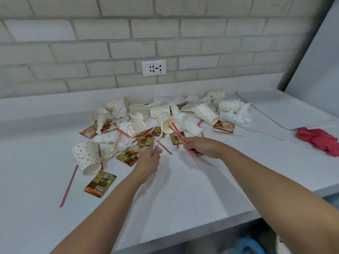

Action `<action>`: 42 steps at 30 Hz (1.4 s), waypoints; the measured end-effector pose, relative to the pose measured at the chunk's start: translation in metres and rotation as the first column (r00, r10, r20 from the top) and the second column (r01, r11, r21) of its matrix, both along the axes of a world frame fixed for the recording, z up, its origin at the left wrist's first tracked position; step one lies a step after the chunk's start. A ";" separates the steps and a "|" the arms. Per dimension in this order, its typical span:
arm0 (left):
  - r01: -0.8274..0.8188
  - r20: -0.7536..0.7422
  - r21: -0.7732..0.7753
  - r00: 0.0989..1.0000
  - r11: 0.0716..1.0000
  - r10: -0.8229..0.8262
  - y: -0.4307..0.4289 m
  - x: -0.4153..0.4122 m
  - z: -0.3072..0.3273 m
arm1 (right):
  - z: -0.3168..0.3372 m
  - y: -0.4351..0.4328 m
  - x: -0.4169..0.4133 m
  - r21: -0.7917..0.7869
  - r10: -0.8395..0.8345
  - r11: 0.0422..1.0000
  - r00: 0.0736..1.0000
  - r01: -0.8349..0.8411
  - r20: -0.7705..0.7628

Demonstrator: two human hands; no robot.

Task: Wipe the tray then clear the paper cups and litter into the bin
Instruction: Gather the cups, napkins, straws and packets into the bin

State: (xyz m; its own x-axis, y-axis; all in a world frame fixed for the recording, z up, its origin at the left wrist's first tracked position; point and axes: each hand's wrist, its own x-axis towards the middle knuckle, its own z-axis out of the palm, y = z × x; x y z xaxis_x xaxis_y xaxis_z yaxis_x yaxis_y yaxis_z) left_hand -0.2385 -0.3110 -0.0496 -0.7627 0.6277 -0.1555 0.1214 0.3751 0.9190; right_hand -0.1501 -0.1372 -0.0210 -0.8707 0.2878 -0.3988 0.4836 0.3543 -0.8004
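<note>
Dotted paper cups lie tipped over across the white counter (183, 180), one big cup (87, 157) at the near left and another (206, 113) further back. Crumpled white tissues (236, 114), brown sachets (100, 184) and red-striped stirrer straws (68, 186) are scattered among them. My right hand (200, 146) is shut on a bundle of striped straws (177, 132) that point up and left. My left hand (149, 158) pinches a thin straw (159, 133), blurred. The white tray (286, 109) lies at the far right of the counter.
A red cloth (319, 140) is bunched at the right edge, next to the tray. A brick wall with a socket (154, 67) backs the counter. The counter's front edge runs diagonally at lower right, with something blue (247, 244) below it.
</note>
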 end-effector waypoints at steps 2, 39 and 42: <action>-0.063 0.213 0.150 0.977 0.987 0.030 0.021 0.019 0.006 | -0.001 -0.001 0.019 -0.045 -0.009 0.999 1.000 0.008 -0.024; 0.678 0.660 -0.221 0.633 0.701 -0.404 0.221 0.367 -0.103 | -0.122 0.101 0.447 -0.402 -0.683 0.547 0.669 0.734 0.293; 0.649 0.742 -0.315 0.623 0.692 -0.247 0.223 0.372 -0.131 | -0.152 0.099 0.458 -0.408 -0.631 0.482 0.630 0.775 0.451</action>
State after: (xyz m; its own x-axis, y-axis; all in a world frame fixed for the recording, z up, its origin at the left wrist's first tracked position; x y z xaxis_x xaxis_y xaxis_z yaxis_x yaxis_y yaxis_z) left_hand 0.1336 -0.0878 -0.1806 0.0001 0.5175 -0.8557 -0.0814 0.8528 0.5158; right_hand 0.3081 -0.0381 -0.1726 -0.3419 0.4464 -0.8270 0.5476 -0.6205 -0.5613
